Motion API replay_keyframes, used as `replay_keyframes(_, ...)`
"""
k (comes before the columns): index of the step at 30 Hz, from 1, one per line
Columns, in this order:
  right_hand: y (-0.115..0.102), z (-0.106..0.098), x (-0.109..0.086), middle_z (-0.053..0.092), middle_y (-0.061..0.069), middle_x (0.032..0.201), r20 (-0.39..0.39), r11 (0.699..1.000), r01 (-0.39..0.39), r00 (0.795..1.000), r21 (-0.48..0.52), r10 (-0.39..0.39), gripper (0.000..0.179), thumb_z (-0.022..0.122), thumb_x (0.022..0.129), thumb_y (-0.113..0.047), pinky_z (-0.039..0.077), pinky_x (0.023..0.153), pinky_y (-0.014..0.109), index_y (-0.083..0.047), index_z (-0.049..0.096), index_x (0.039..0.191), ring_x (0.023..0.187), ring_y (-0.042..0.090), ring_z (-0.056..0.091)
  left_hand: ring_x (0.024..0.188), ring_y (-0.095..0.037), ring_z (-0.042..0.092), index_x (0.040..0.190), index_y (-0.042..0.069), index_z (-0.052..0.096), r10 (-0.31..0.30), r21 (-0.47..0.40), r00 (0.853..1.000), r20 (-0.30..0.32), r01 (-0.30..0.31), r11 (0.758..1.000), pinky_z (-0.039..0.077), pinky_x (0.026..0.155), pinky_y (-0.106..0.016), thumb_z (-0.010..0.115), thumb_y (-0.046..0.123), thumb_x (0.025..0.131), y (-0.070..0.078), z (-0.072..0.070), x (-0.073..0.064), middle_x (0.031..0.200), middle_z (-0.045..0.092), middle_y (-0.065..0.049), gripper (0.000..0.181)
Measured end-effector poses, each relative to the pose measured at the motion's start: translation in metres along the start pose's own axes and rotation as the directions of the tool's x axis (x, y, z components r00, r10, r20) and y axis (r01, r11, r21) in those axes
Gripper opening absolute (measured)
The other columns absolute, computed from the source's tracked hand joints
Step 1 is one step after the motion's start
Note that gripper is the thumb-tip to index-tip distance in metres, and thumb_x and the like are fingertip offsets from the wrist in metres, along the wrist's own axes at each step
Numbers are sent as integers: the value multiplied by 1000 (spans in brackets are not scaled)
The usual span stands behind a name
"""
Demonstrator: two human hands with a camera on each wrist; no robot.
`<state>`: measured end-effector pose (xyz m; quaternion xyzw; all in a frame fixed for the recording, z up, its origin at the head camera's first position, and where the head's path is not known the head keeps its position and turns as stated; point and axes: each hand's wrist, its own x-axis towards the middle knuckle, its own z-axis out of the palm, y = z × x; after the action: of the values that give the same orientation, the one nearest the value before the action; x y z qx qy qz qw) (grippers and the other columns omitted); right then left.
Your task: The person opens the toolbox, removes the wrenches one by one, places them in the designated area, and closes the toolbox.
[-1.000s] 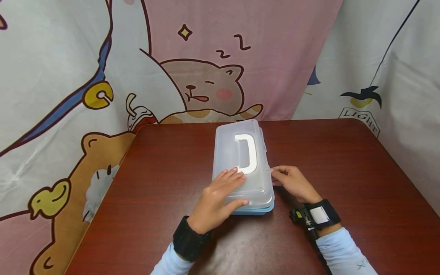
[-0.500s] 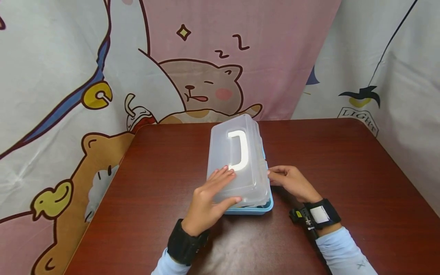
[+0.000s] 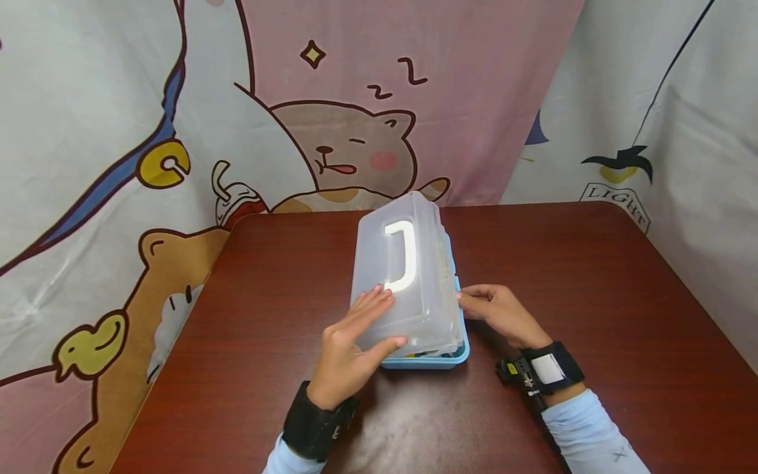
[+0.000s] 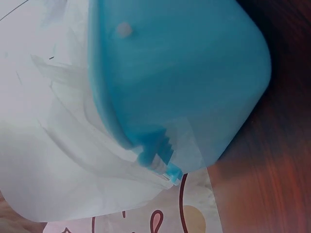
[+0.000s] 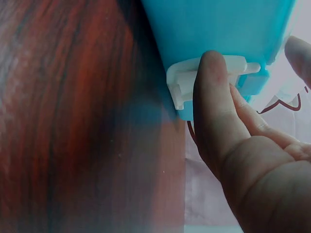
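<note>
A light-blue plastic storage box (image 3: 426,363) sits mid-table, its translucent lid (image 3: 414,322) tilted up along the right side. A white carrying handle (image 3: 408,257) is set into the lid's top. My left hand (image 3: 349,352) lies spread over the lid's near left part, fingers nearly straight. At the box's right side, my right hand (image 3: 500,313) has its thumb and fingers at a white latch (image 5: 235,63); the thumb (image 5: 212,73) lies across the latch in the right wrist view. The left wrist view shows the box's blue wall (image 4: 189,73) and lid, without the left hand.
The box stands on a dark reddish-brown wooden table (image 3: 284,263). Small coloured items show through the gap under the lid's near edge. A printed cartoon cloth (image 3: 474,99) hangs behind and beside the table. Black bands circle both wrists.
The lid's right side has risen and the lid has shifted left, widening the gap above the blue base. My left hand has moved left along with it. The right hand has stayed nearly still.
</note>
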<state>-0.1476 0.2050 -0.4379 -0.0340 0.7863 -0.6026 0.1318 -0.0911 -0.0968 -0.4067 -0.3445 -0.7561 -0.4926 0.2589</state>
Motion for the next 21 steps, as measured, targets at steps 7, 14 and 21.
replay_keyframes(7, 0, 4, 1, 67, 25, 126, -39, 1000, -4, 999, 30, 5, 57, 72, 99, -36, 58, 93, 47, 10, 61, 131, 102, 29, 74, 133, -35, 58, 132, -1, 68, -4, -22, 999, -33, 3, 1000, 39, 116, -44, 86, 22, 86, -1, -2, -3, 135, 67, -17, 55)
replay_keyframes(14, -4, 7, -2, 67, 24, 127, -67, 1000, -8, 998, 28, 10, 60, 69, 100, -41, 59, 93, 44, 9, 61, 132, 104, 27, 73, 132, -36, 59, 132, -2, 68, -2, -34, 998, -63, -1, 999, 40, 116, -44, 83, 28, 89, -1, -2, -4, 135, 66, -20, 54)
replay_keyframes(21, -3, 6, -2, 66, 25, 128, -47, 999, 12, 999, 52, -10, 57, 68, 101, -39, 59, 93, 43, 10, 62, 131, 106, 28, 71, 131, -36, 60, 131, -2, 69, 0, -41, 997, -80, -3, 999, 41, 115, -44, 86, 22, 86, -1, -2, -4, 134, 67, -19, 54)
